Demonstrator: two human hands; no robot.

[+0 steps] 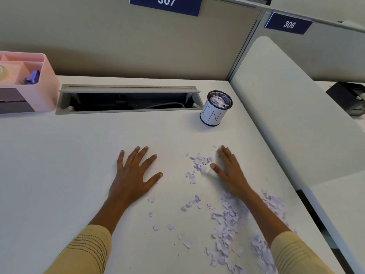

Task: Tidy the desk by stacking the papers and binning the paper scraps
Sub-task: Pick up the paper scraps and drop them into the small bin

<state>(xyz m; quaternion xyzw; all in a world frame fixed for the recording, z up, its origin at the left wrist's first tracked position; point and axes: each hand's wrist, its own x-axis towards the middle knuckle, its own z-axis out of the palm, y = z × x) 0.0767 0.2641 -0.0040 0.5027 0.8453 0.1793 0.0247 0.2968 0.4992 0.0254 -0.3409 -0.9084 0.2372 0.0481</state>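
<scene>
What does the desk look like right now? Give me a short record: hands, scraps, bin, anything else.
left hand: flat on the desk, fingers spread, holding nothing
right hand: fingers straight, against a small heap of scraps; slightly blurred
scraps: many lie loose on the desk, mostly around and beneath the right forearm
bin: upright mesh cup at the back right, scraps inside, apart from both hands
organiser: pink, back left corner
cable slot: open, along the back of the desk
</scene>
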